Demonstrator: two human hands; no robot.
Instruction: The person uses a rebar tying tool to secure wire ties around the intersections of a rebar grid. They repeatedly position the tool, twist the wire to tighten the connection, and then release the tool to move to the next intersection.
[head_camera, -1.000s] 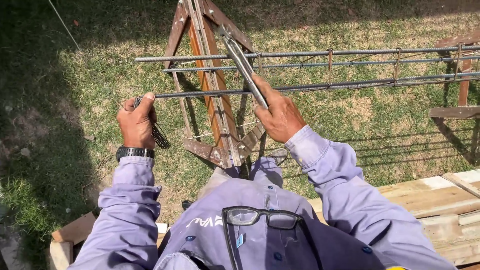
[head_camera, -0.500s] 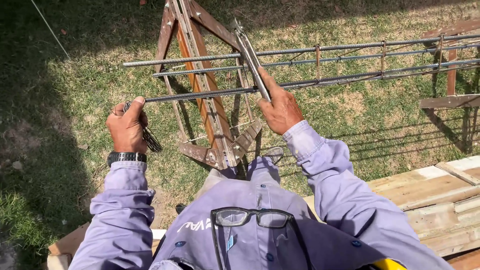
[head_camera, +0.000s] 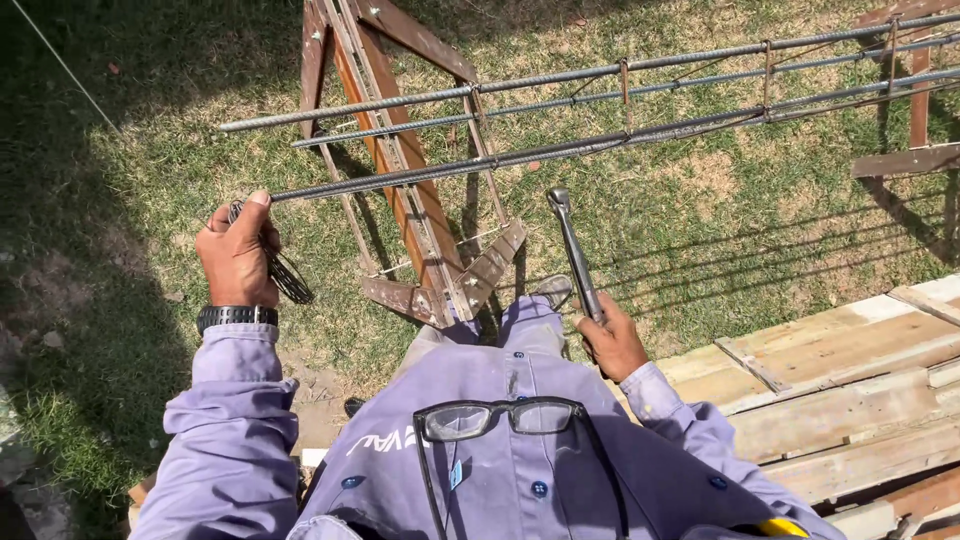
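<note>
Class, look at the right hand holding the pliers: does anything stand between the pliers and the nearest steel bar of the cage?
Nothing visible does. The right hand holds the pliers upright below the nearest steel bar, with only grass seen behind the gap between them.

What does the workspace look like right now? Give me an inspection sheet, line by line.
Surface: grass, part sun, part shade.
Job's things: rebar cage of long bars and stirrups, lying across a wooden trestle; pincers; coil of tie wire.
Clutter: stacked wooden planks at right.
Grips: left hand holds the wire coil, thumb at the end of the nearest bar; right hand holds the pincers by the handles, off the cage, head pointing up.
Cables: a thin line crosses the grass at upper left.
Surroundings: second trestle far right; glasses hang from the shirt.
</note>
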